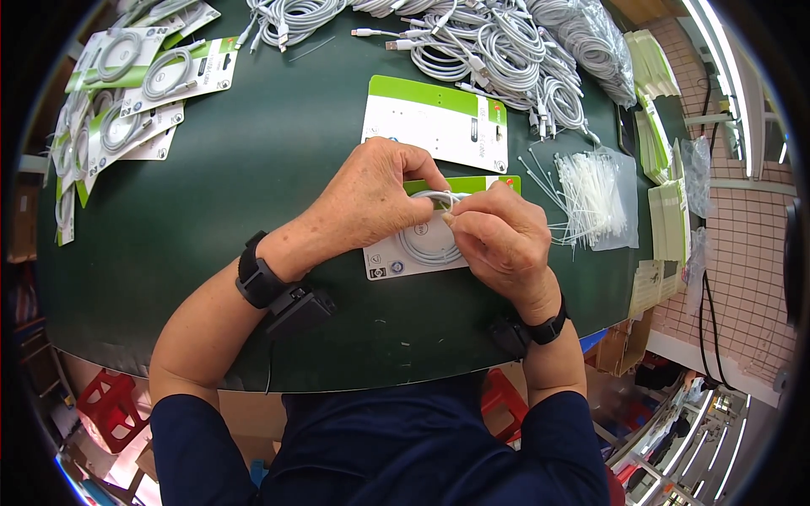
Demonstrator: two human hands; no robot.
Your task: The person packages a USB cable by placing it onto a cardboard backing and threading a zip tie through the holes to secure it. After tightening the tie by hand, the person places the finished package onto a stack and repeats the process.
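Note:
A coiled white cable [429,253] lies on a white and green packaging card [384,257] on the table in front of me. At the coil's upper edge, my left hand [375,192] is closed, thumb and forefinger pinching the cable. My right hand [504,240] also pinches there, its fingertips on a thin white cable tie [450,202] looped at the coil. Part of the card and coil is hidden under both hands. Just beyond lies another flat card [413,126] with a green top and no cable on it.
Loose white cable ties [591,194] lie on a plastic bag at the right. A large heap of coiled cables [498,51] fills the far side. Carded cables [126,126] pile up at the far left. Stacked cards [669,211] line the right edge of the dark green table [253,169].

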